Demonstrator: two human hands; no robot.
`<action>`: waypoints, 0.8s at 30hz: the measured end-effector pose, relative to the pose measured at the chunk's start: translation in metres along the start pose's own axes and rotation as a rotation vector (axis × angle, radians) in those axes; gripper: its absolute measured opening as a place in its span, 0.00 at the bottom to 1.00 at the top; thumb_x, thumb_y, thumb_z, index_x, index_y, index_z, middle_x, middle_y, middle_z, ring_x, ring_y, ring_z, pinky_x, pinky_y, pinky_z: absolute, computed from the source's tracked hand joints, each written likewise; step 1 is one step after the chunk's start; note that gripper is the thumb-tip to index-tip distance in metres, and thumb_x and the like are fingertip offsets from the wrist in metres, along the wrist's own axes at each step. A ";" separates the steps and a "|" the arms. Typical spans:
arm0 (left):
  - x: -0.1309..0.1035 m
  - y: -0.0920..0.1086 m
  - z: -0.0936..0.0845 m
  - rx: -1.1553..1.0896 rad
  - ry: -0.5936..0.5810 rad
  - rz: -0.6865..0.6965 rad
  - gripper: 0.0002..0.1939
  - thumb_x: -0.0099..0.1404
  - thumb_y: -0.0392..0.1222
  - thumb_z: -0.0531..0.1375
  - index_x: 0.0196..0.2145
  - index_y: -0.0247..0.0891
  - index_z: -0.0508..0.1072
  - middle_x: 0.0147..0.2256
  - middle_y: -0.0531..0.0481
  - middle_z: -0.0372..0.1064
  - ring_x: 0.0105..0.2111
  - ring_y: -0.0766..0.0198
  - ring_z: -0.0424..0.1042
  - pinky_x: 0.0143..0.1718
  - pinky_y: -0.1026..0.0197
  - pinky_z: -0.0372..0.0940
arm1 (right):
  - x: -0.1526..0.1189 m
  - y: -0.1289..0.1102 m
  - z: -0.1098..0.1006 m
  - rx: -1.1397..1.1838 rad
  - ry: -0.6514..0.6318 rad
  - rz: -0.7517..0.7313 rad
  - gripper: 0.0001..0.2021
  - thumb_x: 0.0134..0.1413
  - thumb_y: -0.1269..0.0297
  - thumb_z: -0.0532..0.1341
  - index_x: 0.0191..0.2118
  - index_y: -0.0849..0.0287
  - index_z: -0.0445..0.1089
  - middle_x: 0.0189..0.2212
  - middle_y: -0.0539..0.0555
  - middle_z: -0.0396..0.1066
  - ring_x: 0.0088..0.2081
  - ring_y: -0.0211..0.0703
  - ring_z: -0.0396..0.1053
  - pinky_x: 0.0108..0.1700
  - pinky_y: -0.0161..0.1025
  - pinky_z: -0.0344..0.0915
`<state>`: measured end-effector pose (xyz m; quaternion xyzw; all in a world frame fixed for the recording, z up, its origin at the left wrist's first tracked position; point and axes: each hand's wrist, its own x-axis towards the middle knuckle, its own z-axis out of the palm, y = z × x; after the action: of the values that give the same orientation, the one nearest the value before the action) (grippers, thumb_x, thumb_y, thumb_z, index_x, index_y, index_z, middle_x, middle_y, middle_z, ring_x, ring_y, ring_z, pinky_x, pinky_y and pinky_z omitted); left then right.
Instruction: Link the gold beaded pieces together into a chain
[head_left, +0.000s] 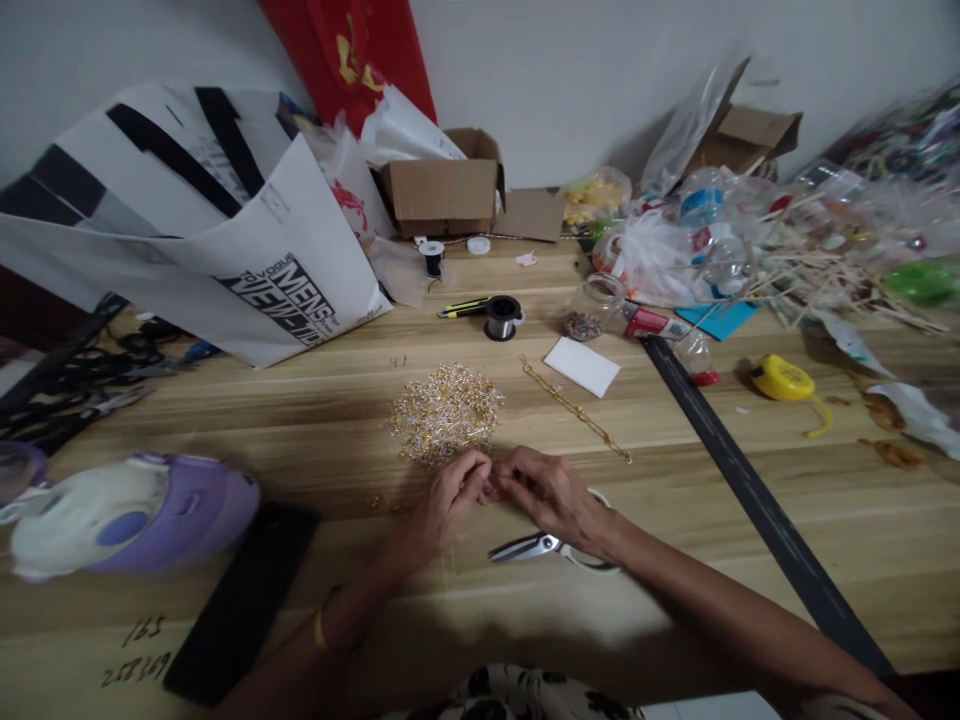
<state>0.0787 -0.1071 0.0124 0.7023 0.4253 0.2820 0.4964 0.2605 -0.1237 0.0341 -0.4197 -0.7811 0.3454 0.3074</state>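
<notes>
Left hand [454, 492] and right hand [553, 492] pinch closed, seemingly touching, beside 1 gold-and-silver pile [446, 412] (can't tell what's held).

Fingertips of left hand [457, 492] and right hand [551, 490] hiding anything between them; right wrist covering part of scissors [525, 546]; red bag [405, 60] running off top edge; far-right heap [911, 140] blurring

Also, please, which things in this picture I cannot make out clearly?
- Head view: what, if anything, the left hand and right hand hold; fingers cover it.
- Head view: part of the scissors, hidden by the right wrist.
- Head view: single pieces in the gold-and-silver pile, too small.
- Head view: purple-rimmed item, cut off by the left edge.
</notes>
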 end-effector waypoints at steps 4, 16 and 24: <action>0.002 -0.003 -0.010 0.035 -0.141 0.000 0.14 0.65 0.45 0.50 0.27 0.35 0.67 0.25 0.52 0.67 0.26 0.68 0.65 0.28 0.67 0.60 | -0.004 -0.001 -0.002 -0.142 -0.007 -0.134 0.06 0.62 0.70 0.51 0.34 0.60 0.62 0.29 0.52 0.65 0.31 0.37 0.64 0.34 0.33 0.59; 0.000 0.010 -0.028 0.168 -0.488 0.044 0.11 0.61 0.38 0.53 0.27 0.33 0.74 0.24 0.51 0.72 0.23 0.68 0.65 0.25 0.69 0.57 | -0.013 -0.020 -0.006 -0.484 -0.196 -0.311 0.10 0.64 0.68 0.47 0.38 0.59 0.64 0.32 0.56 0.68 0.31 0.40 0.65 0.30 0.37 0.57; 0.000 0.015 -0.033 0.184 -0.594 0.032 0.08 0.59 0.40 0.58 0.31 0.34 0.76 0.28 0.49 0.75 0.27 0.66 0.69 0.29 0.68 0.61 | -0.016 -0.018 -0.005 -0.442 -0.271 -0.198 0.06 0.61 0.69 0.51 0.36 0.58 0.63 0.31 0.53 0.66 0.29 0.38 0.63 0.26 0.36 0.50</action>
<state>0.0560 -0.0944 0.0376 0.8025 0.2741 0.0325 0.5290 0.2642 -0.1438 0.0480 -0.3480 -0.9087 0.1879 0.1333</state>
